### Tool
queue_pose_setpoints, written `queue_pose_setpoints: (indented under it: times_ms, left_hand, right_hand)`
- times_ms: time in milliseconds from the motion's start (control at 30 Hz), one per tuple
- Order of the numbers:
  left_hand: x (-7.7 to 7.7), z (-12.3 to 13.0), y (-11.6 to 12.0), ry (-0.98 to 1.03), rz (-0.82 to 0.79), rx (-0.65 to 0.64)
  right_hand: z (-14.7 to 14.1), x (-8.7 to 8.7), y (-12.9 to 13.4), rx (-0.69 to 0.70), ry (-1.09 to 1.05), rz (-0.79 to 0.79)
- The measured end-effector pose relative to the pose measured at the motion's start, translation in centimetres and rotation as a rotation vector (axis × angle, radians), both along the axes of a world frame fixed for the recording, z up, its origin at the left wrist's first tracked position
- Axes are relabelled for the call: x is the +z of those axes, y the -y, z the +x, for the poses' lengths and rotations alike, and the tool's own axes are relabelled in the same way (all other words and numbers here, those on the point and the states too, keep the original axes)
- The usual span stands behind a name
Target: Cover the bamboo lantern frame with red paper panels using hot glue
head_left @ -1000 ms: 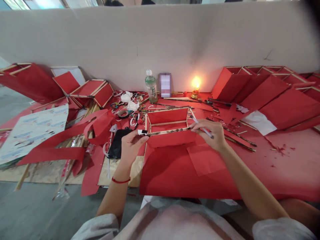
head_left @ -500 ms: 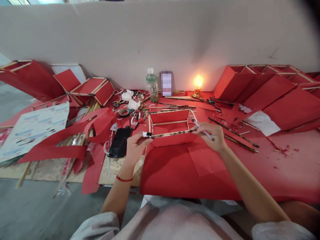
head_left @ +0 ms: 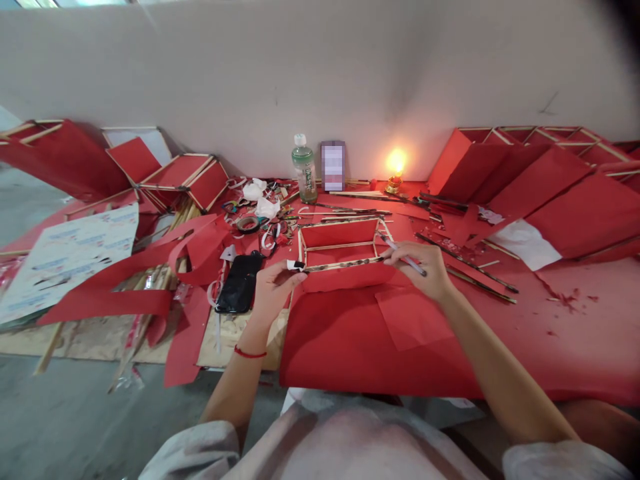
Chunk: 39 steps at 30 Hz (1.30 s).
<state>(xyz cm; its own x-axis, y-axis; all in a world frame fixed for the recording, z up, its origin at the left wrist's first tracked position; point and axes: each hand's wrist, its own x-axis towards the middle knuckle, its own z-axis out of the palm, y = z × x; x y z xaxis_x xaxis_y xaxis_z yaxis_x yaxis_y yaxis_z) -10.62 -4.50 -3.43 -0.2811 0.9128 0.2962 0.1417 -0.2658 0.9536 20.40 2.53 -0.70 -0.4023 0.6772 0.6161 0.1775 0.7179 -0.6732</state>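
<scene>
In front of me a box of thin wooden sticks with red paper sides (head_left: 343, 259) stands on red sheeting. My left hand (head_left: 273, 291) is closed at the near left corner of this box, thumb and fingers pinched. White and black wrapping (head_left: 295, 265) shows at its fingertip. My right hand (head_left: 421, 267) is closed around a slim silver pen-like tool (head_left: 407, 259), whose tip points toward the box's right end. Its fingers also touch the near right corner. The near top stick has dark, scorched-looking patches along it.
A lit oil lamp (head_left: 395, 175) burns at the back, beside an upright phone (head_left: 333, 167) and a bottle (head_left: 305, 170). A black phone (head_left: 240, 283) lies left. Red paper boxes (head_left: 505, 170) line the right; similar frames (head_left: 185, 180) stand left. Loose sticks (head_left: 470, 267) lie nearby.
Almost nothing differs. The box's near edge and the pen-like tool have shifted very slightly, and both hands keep their places at its ends.
</scene>
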Motion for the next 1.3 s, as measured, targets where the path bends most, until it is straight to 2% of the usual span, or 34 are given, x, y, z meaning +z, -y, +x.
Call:
queue_pose_setpoints:
  times_ms: [200, 500, 633, 733, 933, 1033, 1167, 1300]
  left_hand:
    - [0.2, -0.1, -0.8, -0.029, 0.01, 0.039]
    - [-0.2, -0.3, -1.5, -0.105, 0.012, 0.119]
    - [0.0, -0.3, -1.6, -0.134, -0.001, 0.128]
    - [0.1, -0.3, -1.8, -0.13, 0.001, 0.138]
    - [0.4, -1.2, -2.6, -0.156, -0.025, 0.087]
    - [0.8, -1.7, -3.3, -0.181, -0.017, 0.031]
    - [0.9, -2.4, -4.0, -0.213, 0.024, -0.006]
    - [0.3, -3.1, -4.1, -0.258, 0.092, -0.003]
  right_hand:
    - [-0.3, 0.1, -0.4, -0.024, -0.032, -0.082]
    - [-1.0, -0.2, -0.9, -0.096, -0.066, -0.074]
    - [-0.7, -0.6, -1.3, -0.151, -0.09, -0.128]
    - [-0.1, -0.8, -1.8, -0.128, -0.128, -0.171]
    - [0.3, -0.6, -2.8, -0.049, -0.162, -0.264]
    - [0.0, -0.7, -3.1, -0.059, -0.184, -0.291]
    - [-0.3, -0.6, -3.0, -0.094, -0.179, -0.243]
    - [-0.3, 0.1, -2.5, -0.065, -0.121, -0.16]
